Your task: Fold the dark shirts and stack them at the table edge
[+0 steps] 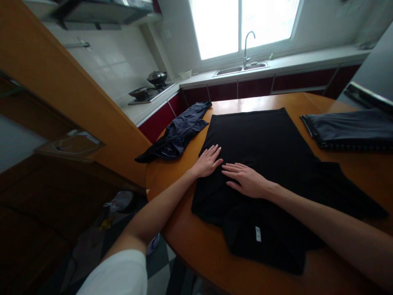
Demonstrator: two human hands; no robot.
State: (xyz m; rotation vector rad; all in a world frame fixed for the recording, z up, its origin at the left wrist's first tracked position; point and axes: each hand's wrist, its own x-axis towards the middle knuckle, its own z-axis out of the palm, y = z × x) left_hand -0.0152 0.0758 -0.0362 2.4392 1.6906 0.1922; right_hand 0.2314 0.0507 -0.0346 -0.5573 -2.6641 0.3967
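A black shirt [254, 139] lies spread on the wooden table [184, 229], its hem toward the window and its collar toward me. A small white label [258, 234] shows near the collar. My left hand [208, 161] rests flat on the shirt's left edge, fingers spread and pointing away from me. Close beside it, my right hand [245, 179] lies on the cloth with its fingers stretched to the left. Neither hand grips the fabric. One sleeve reaches out to the right; the part beneath my right forearm is hidden.
A crumpled dark blue garment [184, 131] lies at the table's left edge. Folded dark clothes [353, 129] are stacked at the right. Beyond the table are a sink [241, 69] under the window and a stove [150, 93] with a pot [157, 77].
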